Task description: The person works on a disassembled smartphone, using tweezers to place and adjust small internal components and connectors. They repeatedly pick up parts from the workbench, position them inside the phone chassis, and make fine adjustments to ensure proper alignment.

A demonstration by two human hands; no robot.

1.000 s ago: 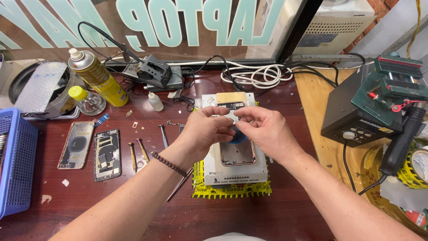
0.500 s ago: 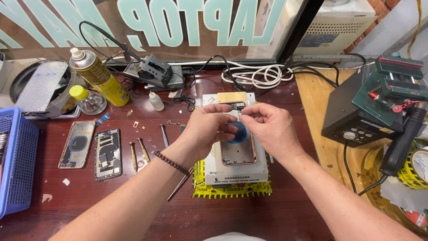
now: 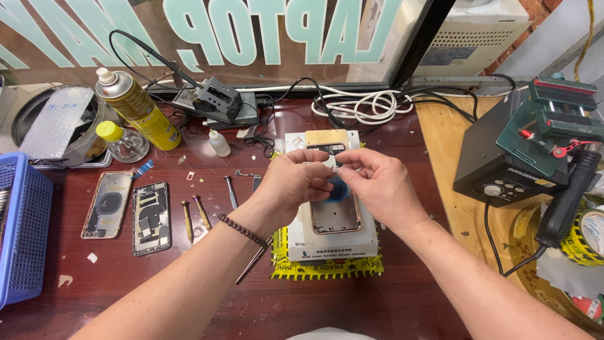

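Left hand and right hand meet fingertip to fingertip, both pinching a small pale flat piece above the rose-gold metal phone back shell; the shell lies on a white box-shaped heating pad on the dark red worktop; a blue slatted plastic basket stands far left, contents hidden.

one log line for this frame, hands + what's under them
left hand: pinching small pale part | right hand: pinching same part | below: blue roll, phone housing on white block | nearby: screwdrivers
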